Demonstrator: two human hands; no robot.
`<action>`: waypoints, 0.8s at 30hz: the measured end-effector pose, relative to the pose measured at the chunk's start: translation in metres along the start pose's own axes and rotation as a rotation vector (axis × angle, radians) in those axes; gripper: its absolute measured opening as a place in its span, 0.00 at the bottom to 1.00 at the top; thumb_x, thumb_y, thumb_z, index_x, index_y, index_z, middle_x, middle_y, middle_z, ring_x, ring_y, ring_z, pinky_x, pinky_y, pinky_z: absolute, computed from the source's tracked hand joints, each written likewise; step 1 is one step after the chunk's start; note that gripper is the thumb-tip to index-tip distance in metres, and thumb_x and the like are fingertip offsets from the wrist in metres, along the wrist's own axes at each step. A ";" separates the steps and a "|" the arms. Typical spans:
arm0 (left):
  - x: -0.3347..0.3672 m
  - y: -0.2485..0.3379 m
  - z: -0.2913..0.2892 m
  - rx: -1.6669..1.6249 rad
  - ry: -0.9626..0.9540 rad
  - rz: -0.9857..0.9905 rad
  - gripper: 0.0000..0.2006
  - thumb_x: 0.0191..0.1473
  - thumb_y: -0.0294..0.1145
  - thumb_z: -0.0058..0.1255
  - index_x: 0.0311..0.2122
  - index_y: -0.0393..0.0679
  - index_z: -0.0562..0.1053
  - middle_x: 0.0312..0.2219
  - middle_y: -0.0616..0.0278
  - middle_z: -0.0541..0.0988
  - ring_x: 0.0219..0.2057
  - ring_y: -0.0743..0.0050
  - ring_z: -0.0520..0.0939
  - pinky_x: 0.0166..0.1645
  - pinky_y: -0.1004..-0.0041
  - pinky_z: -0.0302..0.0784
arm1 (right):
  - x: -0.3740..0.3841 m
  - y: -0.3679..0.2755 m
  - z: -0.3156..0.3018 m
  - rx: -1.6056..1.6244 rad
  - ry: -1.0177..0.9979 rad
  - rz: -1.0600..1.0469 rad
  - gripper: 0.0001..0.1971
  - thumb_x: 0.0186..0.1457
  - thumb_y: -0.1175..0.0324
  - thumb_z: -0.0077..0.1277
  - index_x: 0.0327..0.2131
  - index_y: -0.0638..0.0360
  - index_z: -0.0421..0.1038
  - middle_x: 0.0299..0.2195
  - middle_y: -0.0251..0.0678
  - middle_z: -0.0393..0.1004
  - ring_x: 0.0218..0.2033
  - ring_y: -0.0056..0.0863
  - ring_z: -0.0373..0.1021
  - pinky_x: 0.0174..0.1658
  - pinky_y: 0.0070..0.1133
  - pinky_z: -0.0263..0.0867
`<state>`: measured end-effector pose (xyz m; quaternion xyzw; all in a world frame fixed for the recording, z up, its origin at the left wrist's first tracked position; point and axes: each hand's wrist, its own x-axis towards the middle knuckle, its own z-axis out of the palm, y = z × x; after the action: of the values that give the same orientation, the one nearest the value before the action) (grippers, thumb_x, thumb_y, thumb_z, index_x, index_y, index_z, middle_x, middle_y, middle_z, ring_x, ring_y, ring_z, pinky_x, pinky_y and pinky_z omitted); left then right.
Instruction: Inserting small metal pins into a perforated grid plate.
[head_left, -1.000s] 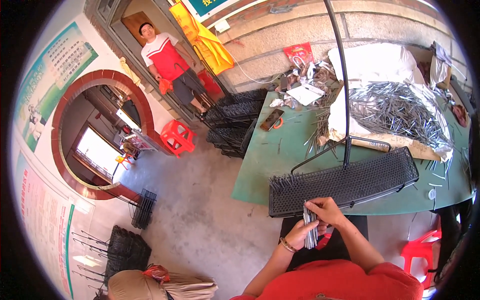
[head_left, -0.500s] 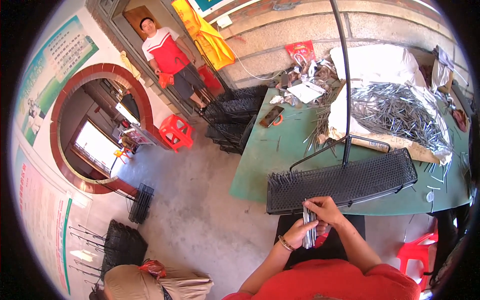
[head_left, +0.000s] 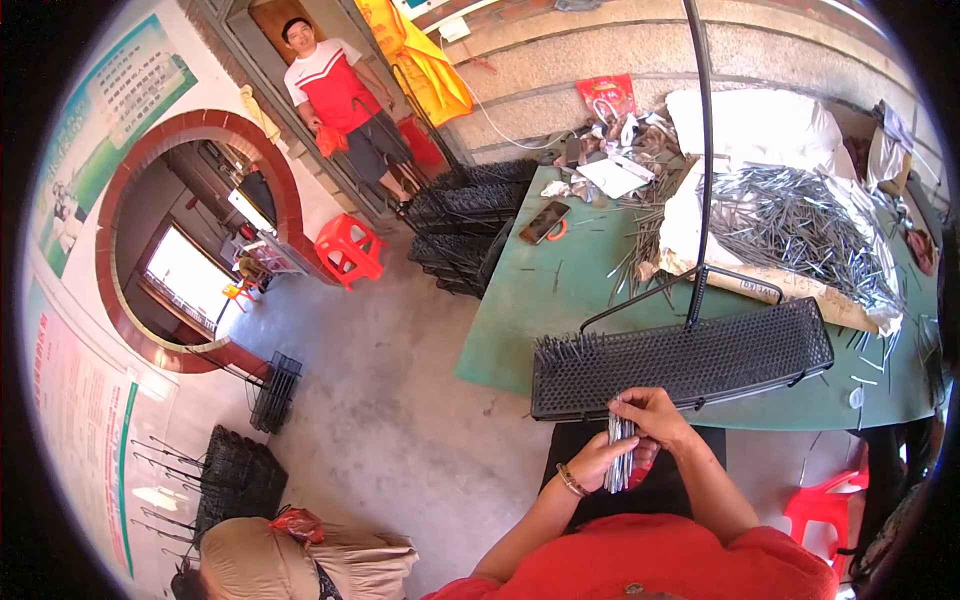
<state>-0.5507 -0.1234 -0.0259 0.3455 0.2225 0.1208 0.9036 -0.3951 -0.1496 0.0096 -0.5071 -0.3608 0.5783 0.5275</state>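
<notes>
Bundle of metal strips [head_left: 619, 458]: in both our hands, in front of the counter [head_left: 545, 290] near edge. Our left hand [head_left: 597, 460] is closed round it; our right hand [head_left: 655, 418] pinches its upper end.

Around us: black mesh panel [head_left: 700, 360] lies along the counter's near edge, between our hands and the heap of loose strips [head_left: 800, 220]. Its black rod [head_left: 704, 150] rises in front of the sack, so that's what we'd have to reach around. Dark pieces stand up at the panel's left end. Phone [head_left: 545, 222] sits on the far left part of the counter, orange ring [head_left: 559, 231] just beside it. Clutter behind, with a white flat piece [head_left: 614, 177] and a red packet [head_left: 606, 95].

Containers: pale open sack [head_left: 755, 125], at the back right, holds the heap; some strips have spilled onto the counter on both sides. Can't tell what's in the red packet.

Off the counter: black racks [head_left: 465, 225] stacked on the left, red stool [head_left: 348, 250] past them, co-worker [head_left: 335, 95] standing in the doorway.
</notes>
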 end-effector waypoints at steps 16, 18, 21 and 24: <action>0.007 0.006 0.001 0.002 0.007 -0.016 0.13 0.57 0.31 0.44 0.45 0.35 0.66 0.39 0.51 0.76 0.40 0.63 0.79 0.45 0.66 0.76 | 0.007 0.002 -0.005 0.058 0.027 0.038 0.10 0.51 0.65 0.55 0.25 0.63 0.74 0.15 0.25 0.68 0.13 0.09 0.58 0.14 0.13 0.51; 0.009 0.005 0.000 -0.014 0.006 -0.027 0.13 0.57 0.31 0.44 0.45 0.35 0.66 0.39 0.51 0.76 0.40 0.63 0.79 0.45 0.66 0.76 | 0.008 0.003 -0.007 0.054 0.030 0.039 0.10 0.51 0.65 0.56 0.25 0.63 0.74 0.15 0.25 0.68 0.13 0.09 0.58 0.14 0.13 0.51; 0.009 0.004 -0.002 0.009 -0.002 -0.036 0.14 0.57 0.32 0.44 0.46 0.37 0.67 0.39 0.54 0.76 0.39 0.68 0.79 0.45 0.70 0.76 | 0.009 0.004 -0.006 0.051 0.026 0.024 0.10 0.51 0.65 0.55 0.25 0.64 0.74 0.15 0.25 0.68 0.14 0.10 0.58 0.14 0.13 0.52; 0.010 0.002 -0.003 0.003 0.006 -0.026 0.14 0.58 0.32 0.43 0.46 0.36 0.67 0.39 0.55 0.76 0.39 0.68 0.79 0.45 0.70 0.76 | 0.009 0.004 -0.006 0.060 0.017 0.007 0.10 0.51 0.65 0.56 0.26 0.64 0.74 0.16 0.26 0.68 0.14 0.10 0.58 0.14 0.13 0.52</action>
<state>-0.5439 -0.1162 -0.0299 0.3437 0.2301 0.1096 0.9038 -0.3893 -0.1427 0.0025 -0.4970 -0.3370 0.5865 0.5436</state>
